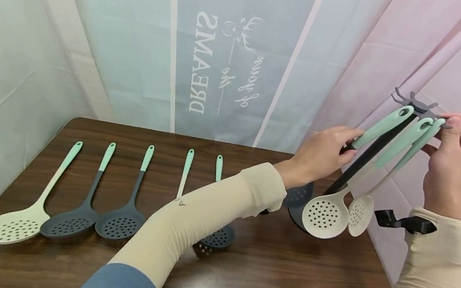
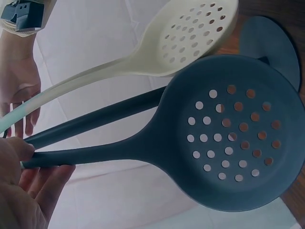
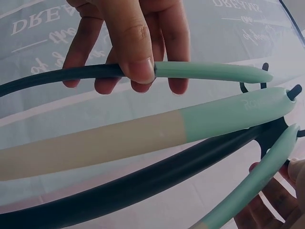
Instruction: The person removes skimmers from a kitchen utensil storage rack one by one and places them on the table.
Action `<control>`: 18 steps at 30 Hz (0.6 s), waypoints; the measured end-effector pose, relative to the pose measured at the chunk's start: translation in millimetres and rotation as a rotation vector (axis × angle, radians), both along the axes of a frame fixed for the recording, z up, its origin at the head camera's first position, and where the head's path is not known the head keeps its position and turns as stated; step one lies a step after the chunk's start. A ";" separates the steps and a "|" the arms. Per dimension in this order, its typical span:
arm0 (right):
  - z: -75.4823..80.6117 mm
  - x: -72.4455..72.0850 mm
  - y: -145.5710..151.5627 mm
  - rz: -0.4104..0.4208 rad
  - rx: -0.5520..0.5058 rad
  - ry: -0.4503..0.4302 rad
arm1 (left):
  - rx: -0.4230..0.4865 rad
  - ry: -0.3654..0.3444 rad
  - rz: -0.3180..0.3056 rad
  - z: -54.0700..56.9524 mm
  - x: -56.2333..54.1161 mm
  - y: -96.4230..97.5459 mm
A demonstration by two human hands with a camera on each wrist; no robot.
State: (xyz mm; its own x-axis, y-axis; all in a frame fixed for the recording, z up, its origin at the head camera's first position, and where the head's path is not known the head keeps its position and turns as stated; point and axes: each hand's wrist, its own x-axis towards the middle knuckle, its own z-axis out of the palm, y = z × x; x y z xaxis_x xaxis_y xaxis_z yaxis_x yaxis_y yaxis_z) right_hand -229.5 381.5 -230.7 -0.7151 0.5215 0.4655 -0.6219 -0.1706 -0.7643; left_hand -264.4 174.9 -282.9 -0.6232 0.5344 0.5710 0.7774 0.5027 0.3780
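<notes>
Five skimmers lie in a row on the table point(image 1: 282, 279): one cream skimmer point(image 1: 15, 224) at the left end, two dark skimmers point(image 1: 69, 222) point(image 1: 119, 222) beside it, and two more point(image 1: 185, 172) point(image 1: 217, 235) partly hidden by a sleeve. At the one rack point(image 1: 415, 103) are three more: two cream point(image 1: 324, 216) point(image 1: 360, 214), one dark point(image 2: 228, 143). Two hands point(image 1: 322, 152) point(image 1: 456, 156) show.

Dark wood table point(image 1: 282, 279) w/ five slotted spoons point(image 1: 73, 223) in a row, rack base point(image 1: 298, 212) at right
</notes>
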 end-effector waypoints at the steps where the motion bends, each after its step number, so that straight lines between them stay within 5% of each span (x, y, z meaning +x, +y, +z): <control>1: 0.0 -0.2 0.0 -0.001 0.002 -0.002 | 0.007 0.001 -0.004 -0.2 -0.2 -0.4; 18: 1.2 -0.3 -0.2 0.001 0.006 -0.008 | 0.134 -0.001 -0.069 0.8 1.4 -8.4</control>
